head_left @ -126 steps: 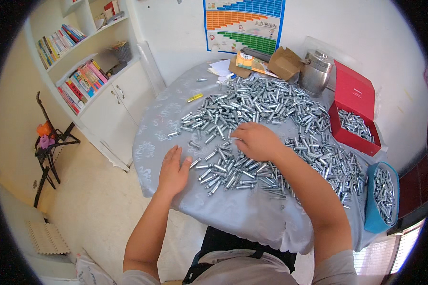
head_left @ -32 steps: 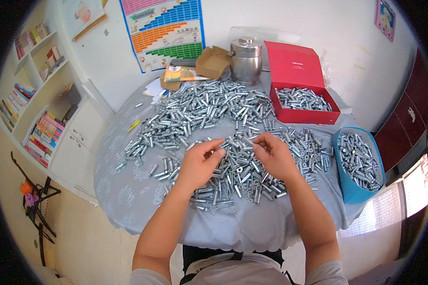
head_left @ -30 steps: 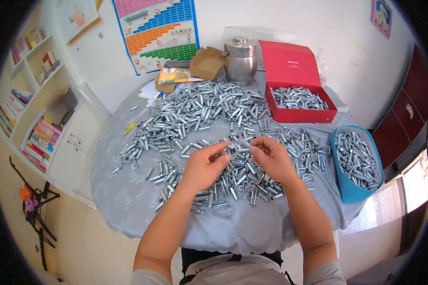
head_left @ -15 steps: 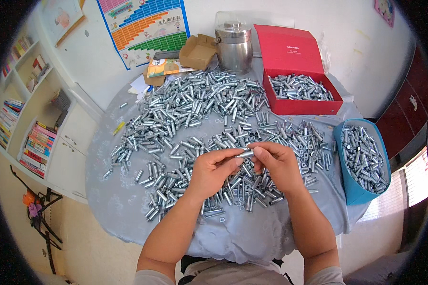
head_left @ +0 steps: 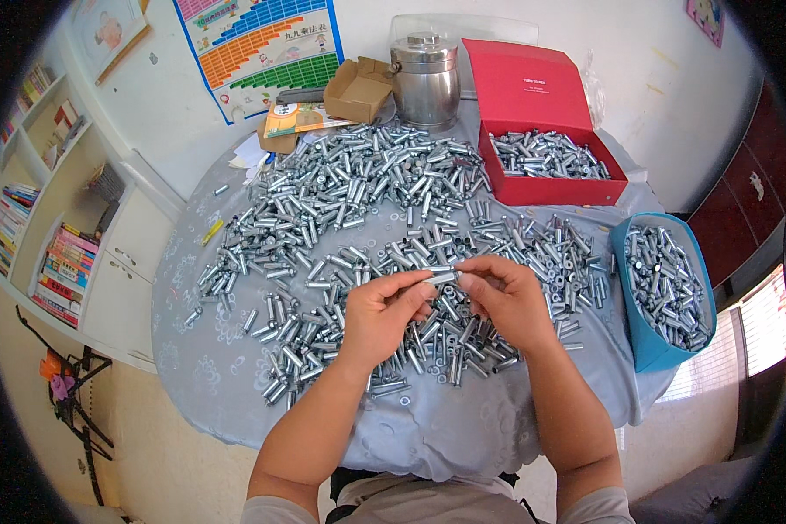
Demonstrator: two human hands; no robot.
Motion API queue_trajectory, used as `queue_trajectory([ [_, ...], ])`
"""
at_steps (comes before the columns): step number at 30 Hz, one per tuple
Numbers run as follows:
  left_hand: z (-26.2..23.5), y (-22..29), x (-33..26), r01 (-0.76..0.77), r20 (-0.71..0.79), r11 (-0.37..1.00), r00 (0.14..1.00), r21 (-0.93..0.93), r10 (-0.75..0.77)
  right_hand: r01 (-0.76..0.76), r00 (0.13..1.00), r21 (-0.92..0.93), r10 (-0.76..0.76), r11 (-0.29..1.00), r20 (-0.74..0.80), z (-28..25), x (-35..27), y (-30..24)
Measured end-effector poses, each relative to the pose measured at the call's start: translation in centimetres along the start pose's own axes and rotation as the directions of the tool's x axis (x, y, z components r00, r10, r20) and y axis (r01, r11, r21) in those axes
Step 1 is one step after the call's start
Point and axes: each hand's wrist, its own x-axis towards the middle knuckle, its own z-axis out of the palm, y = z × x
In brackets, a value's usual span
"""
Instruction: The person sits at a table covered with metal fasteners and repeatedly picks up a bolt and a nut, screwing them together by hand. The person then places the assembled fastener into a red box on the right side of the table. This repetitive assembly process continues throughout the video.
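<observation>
Between my two hands is a silver expansion bolt (head_left: 442, 278), lying roughly level above the pile. My left hand (head_left: 380, 316) is closed, pinching its left end between thumb and fingers. The fingertips of my right hand (head_left: 506, 301) close on the other end; the small part under them is mostly covered. Below and around both hands spreads a loose heap of similar metal bolts and sleeves (head_left: 310, 354), with flat washers (head_left: 557, 278) among them to the right.
A bigger bolt heap (head_left: 358, 179) covers the table's far side. An open red box (head_left: 555, 194) and a teal fabric bin (head_left: 646, 327), both holding bolts, stand at right. Behind are a steel canister (head_left: 425, 83) and a cardboard box (head_left: 358, 92). A grey cloth (head_left: 210, 375) covers the table.
My left hand has drawn slightly left and down, so more of the bolt shows between my hands. My right hand stays nearly in place. The whole view has shifted a little.
</observation>
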Motion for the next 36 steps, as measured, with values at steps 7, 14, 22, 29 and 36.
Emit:
queue_trajectory([
  [7,-0.2,-0.1,0.0,0.017,0.001,0.999,1.0,0.03,-0.017,-0.061,0.998,-0.03,0.061,0.998,0.004,0.2,-0.3,-0.7],
  [14,-0.2,-0.1,0.0,0.021,0.007,1.0,1.0,0.016,-0.021,-0.081,0.997,-0.04,0.082,0.996,0.008,0.0,0.0,-0.5],
  [22,-0.1,-0.3,0.1,0.016,0.008,1.0,1.0,0.007,-0.016,-0.016,0.999,0.006,0.015,1.0,0.032,-0.1,-0.1,-0.1],
  [29,-0.2,-0.4,0.2,0.021,0.003,1.0,1.0,-0.009,-0.021,-0.012,0.999,-0.119,0.016,0.993,0.032,-0.2,0.1,-0.1],
  [36,-0.2,-0.4,0.2,0.008,0.0,1.0,1.0,-0.014,-0.008,-0.067,0.997,-0.103,0.07,0.992,0.022,-0.2,-0.1,-0.6],
])
